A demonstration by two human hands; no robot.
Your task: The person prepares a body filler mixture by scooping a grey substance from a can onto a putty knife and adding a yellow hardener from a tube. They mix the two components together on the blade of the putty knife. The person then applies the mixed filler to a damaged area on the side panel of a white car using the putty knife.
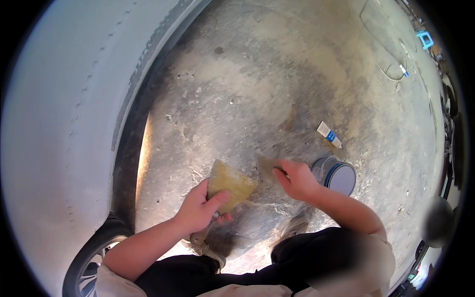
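A flat yellowish plate, smeared on its surface (237,183), is held in my left hand (195,208), with the thumb lying across its face and the fingers underneath. To its right, my right hand (299,180) is closed on a thin flat scraper (267,165). The scraper is blurred, and its blade points toward the plate with a small gap between them. Just beyond my right wrist is a grey tin (341,178) with a blue rim. A white and blue tube (329,134) lies on the floor behind the tin.
On the left, a pale vehicle body panel (59,123) curves along the floor, with a wheel (91,255) at lower left. The concrete floor (237,74) is worn and stained. At far right are a thin hose (388,74) and a light-blue stool (424,39).
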